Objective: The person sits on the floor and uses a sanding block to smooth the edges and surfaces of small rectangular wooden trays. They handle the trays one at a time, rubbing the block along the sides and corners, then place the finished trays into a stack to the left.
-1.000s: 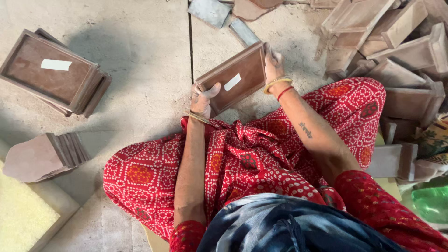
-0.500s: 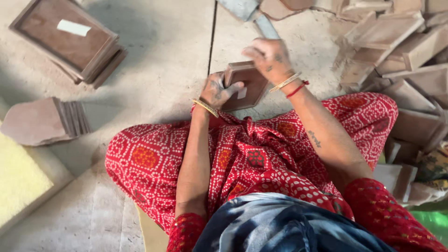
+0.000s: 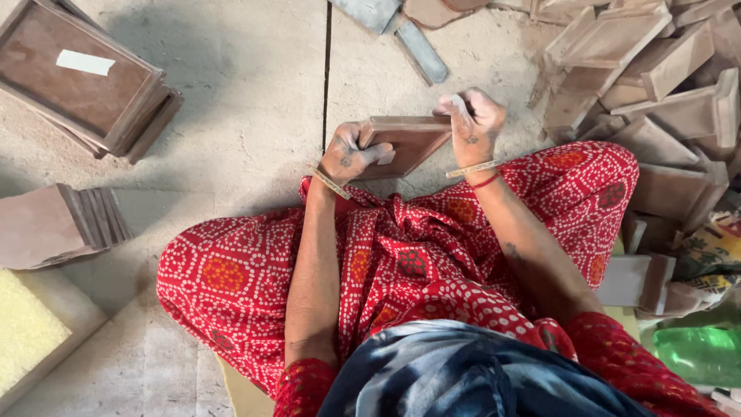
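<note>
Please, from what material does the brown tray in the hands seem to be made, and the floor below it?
The brown tray, held by the left hand and the right hand, looks like unfired or unglazed clay: matt reddish-brown, dusty, with thick plain rims, though thin wood cannot be ruled out. The floor looks like pale stone or cement slabs: a rough, dusty surface with a dark straight joint.

Dusty concrete floor (image 3: 231,100), dark seam (image 3: 326,69) across it, daylight, soft shadows.

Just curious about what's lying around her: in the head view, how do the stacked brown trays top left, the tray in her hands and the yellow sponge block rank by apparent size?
1. Stacked brown trays.
2. Held tray and yellow sponge block look alike; the block is cut off.
</note>
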A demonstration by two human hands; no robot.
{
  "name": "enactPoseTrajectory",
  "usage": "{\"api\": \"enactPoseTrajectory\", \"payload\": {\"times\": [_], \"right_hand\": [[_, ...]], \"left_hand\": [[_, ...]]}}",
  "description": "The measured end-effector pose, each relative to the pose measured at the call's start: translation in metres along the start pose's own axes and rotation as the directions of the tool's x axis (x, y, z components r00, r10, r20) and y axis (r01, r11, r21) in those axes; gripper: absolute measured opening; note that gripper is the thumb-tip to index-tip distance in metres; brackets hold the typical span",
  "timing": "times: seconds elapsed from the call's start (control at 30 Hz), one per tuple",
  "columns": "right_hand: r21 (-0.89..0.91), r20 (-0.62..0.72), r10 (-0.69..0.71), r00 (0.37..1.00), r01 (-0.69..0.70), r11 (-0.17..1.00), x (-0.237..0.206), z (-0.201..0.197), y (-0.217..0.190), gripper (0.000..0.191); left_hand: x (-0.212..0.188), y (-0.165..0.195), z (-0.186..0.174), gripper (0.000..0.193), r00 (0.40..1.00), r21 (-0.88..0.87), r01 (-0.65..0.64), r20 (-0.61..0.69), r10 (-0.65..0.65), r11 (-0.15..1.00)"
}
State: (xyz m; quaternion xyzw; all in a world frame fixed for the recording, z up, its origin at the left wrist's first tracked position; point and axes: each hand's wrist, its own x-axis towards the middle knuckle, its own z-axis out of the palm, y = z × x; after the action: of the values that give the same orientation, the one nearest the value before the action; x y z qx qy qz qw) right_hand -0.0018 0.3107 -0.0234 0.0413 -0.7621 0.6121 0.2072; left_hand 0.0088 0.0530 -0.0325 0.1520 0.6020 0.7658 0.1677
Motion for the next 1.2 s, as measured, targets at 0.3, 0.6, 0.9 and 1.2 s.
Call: {"api": "enactPoseTrajectory", "payload": {"times": [0.3, 0.6, 0.9, 1.2], "right_hand": [[0.102, 0.16, 0.084, 0.984, -0.101, 0.99, 0.02, -0.032, -0.026, 0.014], [0.033, -0.011, -0.108, 0.994, 0.109, 0.994, 0.022, -0.026, -0.037, 0.015], [-0.259, 0.352, -0.188, 0.917, 0.289, 0.922, 0.023, -0.064, -0.066, 0.022], [-0.308, 0.486, -0.287, 0.826, 0.469, 0.828, -0.007, -0.035, -0.093, 0.016]], "left_hand": [[-0.002, 0.011, 0.0, 0.017, 1.0, -0.125, 0.019, 0.006, -0.018, 0.992], [-0.002, 0.012, 0.003, 0.027, 0.997, -0.101, 0.047, 0.063, -0.041, 0.994], [0.001, -0.001, 0.0, 0.041, 0.991, -0.07, -0.073, 0.105, 0.08, 0.995], [0.002, 0.011, 0.0, 0.02, 0.999, 0.037, -0.017, 0.03, 0.016, 0.999]]}}
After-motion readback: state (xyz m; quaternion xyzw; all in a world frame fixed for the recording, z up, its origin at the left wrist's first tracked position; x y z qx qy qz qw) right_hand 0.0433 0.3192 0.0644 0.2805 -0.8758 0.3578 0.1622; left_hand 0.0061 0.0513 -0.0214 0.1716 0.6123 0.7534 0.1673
